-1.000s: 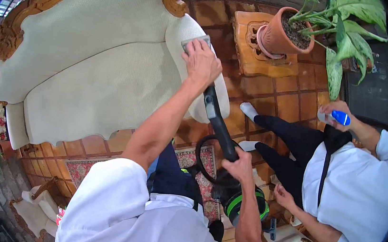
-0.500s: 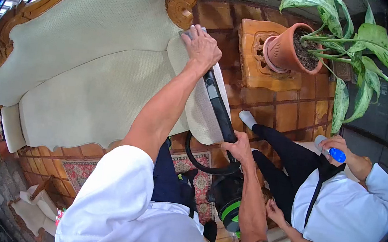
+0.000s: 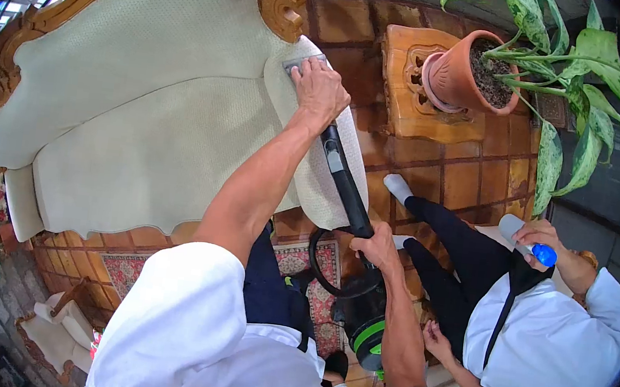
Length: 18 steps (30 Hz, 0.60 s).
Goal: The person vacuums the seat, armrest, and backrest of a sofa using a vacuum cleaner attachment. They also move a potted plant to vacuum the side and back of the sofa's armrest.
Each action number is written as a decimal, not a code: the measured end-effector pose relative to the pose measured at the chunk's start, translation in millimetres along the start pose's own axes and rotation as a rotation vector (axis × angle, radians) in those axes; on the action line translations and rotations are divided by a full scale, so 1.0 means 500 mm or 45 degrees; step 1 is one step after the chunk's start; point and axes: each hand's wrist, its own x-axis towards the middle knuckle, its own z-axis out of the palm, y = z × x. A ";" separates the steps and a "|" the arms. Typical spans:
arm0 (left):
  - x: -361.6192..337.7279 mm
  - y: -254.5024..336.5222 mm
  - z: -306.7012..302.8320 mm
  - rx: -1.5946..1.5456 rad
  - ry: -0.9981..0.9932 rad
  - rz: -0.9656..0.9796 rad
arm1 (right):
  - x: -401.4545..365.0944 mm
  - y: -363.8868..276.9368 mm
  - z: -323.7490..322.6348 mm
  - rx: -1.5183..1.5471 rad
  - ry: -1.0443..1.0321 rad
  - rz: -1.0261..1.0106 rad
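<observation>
My left hand point(image 3: 318, 92) is closed over the head end of a vacuum cleaner wand, pressing its flat grey nozzle point(image 3: 292, 64) against the far end of the sofa's padded armrest point(image 3: 320, 202). From there the black wand point(image 3: 350, 194) runs down along the armrest toward me. Around its lower end my right hand point(image 3: 378, 246) is wrapped, close to where the black hose point(image 3: 314, 259) curves away. Below stands the black and green vacuum cleaner point(image 3: 363, 329), partly hidden by my right forearm. Cream patterned fabric and carved wood cover the sofa point(image 3: 141, 136).
On the right, another person in a white top point(image 3: 546, 335) holds a bottle with a blue cap point(image 3: 544, 254). A potted plant point(image 3: 461, 73) stands on a carved wooden stool point(image 3: 436, 128) beyond the armrest. A red patterned rug point(image 3: 121, 271) lies on the tiled floor.
My left hand and the nozzle have slid a little toward me along the armrest, showing more of the nozzle. My right hand has drawn back slightly with the wand.
</observation>
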 end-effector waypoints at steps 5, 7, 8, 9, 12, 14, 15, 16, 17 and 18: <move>-0.037 0.008 -0.007 -0.080 -0.052 -0.019 | -0.049 -0.025 -0.014 -0.133 -0.011 0.125; -0.056 0.010 -0.005 -0.112 -0.006 -0.032 | -0.064 -0.019 -0.012 -0.139 -0.020 0.113; -0.066 0.011 -0.003 -0.111 -0.008 -0.034 | -0.073 -0.014 -0.011 -0.146 -0.025 0.103; -0.074 0.014 -0.008 -0.103 -0.022 -0.034 | -0.081 -0.004 -0.005 -0.147 -0.027 0.104; -0.101 0.023 -0.022 -0.112 -0.060 -0.037 | -0.107 0.013 0.005 -0.158 -0.008 0.143; -0.125 0.028 -0.030 -0.124 -0.088 -0.041 | -0.135 0.000 0.008 -0.212 0.016 0.112; -0.137 0.030 -0.032 -0.127 -0.107 -0.038 | -0.146 0.002 0.010 -0.216 0.013 0.114; -0.148 0.033 -0.035 -0.130 -0.125 -0.034 | -0.157 0.005 0.012 -0.186 -0.011 0.166; -0.163 0.036 -0.039 -0.132 -0.127 -0.036 | -0.169 0.011 0.015 -0.156 -0.033 0.219; -0.178 0.040 -0.043 -0.143 -0.138 -0.036 | -0.180 0.019 0.017 -0.157 -0.032 0.221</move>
